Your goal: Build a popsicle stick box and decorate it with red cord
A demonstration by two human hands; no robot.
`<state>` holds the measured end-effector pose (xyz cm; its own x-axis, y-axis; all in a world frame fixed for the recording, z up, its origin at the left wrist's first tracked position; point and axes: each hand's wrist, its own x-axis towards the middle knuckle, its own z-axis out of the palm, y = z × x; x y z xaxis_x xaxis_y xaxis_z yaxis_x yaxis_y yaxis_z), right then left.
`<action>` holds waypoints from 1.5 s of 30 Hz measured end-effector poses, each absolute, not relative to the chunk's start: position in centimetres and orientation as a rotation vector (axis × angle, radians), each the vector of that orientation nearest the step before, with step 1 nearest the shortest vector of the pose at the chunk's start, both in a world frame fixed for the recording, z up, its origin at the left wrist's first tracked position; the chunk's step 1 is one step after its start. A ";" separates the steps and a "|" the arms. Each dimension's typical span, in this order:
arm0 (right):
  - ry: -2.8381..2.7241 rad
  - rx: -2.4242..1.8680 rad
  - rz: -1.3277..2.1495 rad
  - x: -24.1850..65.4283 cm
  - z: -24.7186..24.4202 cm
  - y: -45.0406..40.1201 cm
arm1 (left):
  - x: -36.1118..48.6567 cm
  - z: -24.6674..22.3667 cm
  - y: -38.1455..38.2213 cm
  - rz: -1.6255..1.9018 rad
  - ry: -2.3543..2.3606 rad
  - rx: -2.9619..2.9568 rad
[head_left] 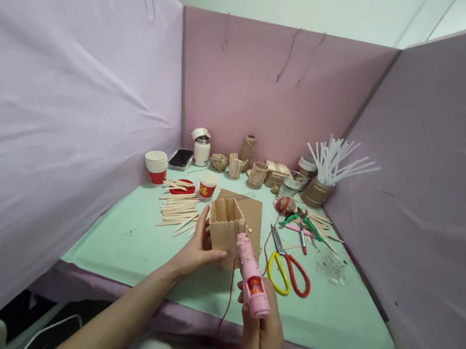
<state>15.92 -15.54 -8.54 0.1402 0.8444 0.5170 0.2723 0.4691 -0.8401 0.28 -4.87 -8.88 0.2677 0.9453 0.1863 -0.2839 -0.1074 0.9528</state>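
Note:
My left hand [200, 247] grips a small box made of popsicle sticks [222, 234], thumb on its near side and fingers behind its left side. The box's open top faces up and tilts a little toward me. In my right hand [262, 330] is a pink hot glue gun [251, 271], its nozzle at the box's upper right corner. Red yarn [229, 300] hangs down by that corner toward my lap. Beneath and behind the box lies a piece of brown cardboard [254, 209].
Scissors [284, 265] lie right of the glue gun, near green-handled pliers [303, 220] and a yarn ball [286, 205]. Loose popsicle sticks [177, 210] spread at left by paper cups [208, 185]. Jars, twine and a pot of white sticks [328, 167] line the back.

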 end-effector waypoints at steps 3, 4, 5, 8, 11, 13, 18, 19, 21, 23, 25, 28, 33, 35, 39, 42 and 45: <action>-1.416 -1.053 0.544 15.9 -8.5 -15.5 | 0.3 -9.0 -4.8 1.209 0.722 1.241; -1.417 -1.051 0.546 15.9 -8.5 -15.5 | 0.2 -9.0 -4.8 1.208 0.722 1.240; -1.419 -1.049 0.551 15.9 -8.6 -15.5 | 0.2 -9.0 -4.8 1.204 0.722 1.240; -1.433 -1.040 0.565 15.9 -8.7 -15.5 | 0.1 -9.2 -4.8 1.200 0.721 1.239; -1.452 -1.026 0.570 16.0 -8.8 -15.5 | 0.1 -9.3 -4.7 1.201 0.732 1.233; -1.472 -1.018 0.565 16.1 -8.9 -15.5 | 0.2 -9.3 -4.7 1.199 0.742 1.226; -1.480 -1.018 0.545 16.0 -9.1 -15.4 | 0.2 -9.3 -4.7 1.206 0.743 1.217; -1.482 -1.014 0.542 15.9 -9.1 -15.4 | 0.2 -9.4 -4.7 1.205 0.744 1.217; -1.497 -1.001 0.544 15.9 -9.2 -15.4 | 0.3 -9.4 -4.7 1.206 0.743 1.219; -1.505 -0.996 0.549 15.9 -9.2 -15.4 | 0.3 -9.5 -4.7 1.219 0.727 1.223; -1.506 -1.000 0.551 15.9 -9.3 -15.4 | 0.4 -9.5 -4.7 1.237 0.698 1.229; -1.528 -1.002 0.536 15.9 -9.4 -15.5 | 0.5 -9.4 -4.7 1.249 0.673 1.240; -1.561 -1.019 0.506 15.9 -9.6 -15.4 | 0.7 -9.0 -4.8 1.256 0.702 1.233; -1.555 -1.024 0.512 15.8 -9.6 -15.5 | 0.7 -8.9 -4.9 1.253 0.725 1.235; -1.551 -1.016 0.528 15.6 -9.5 -15.5 | 0.7 -8.8 -5.0 1.245 0.753 1.250; -1.549 -1.014 0.550 15.6 -9.3 -15.6 | 0.7 -8.8 -5.0 1.228 0.759 1.259; -1.538 -1.010 0.573 15.5 -9.3 -15.6 | 0.7 -8.8 -5.0 1.232 0.762 1.268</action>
<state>15.51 -15.62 -9.26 0.0218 0.8426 0.5381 0.2852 0.5106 -0.8111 0.67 -5.01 -8.81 0.2376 0.9512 0.1969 -0.2491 -0.1363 0.9589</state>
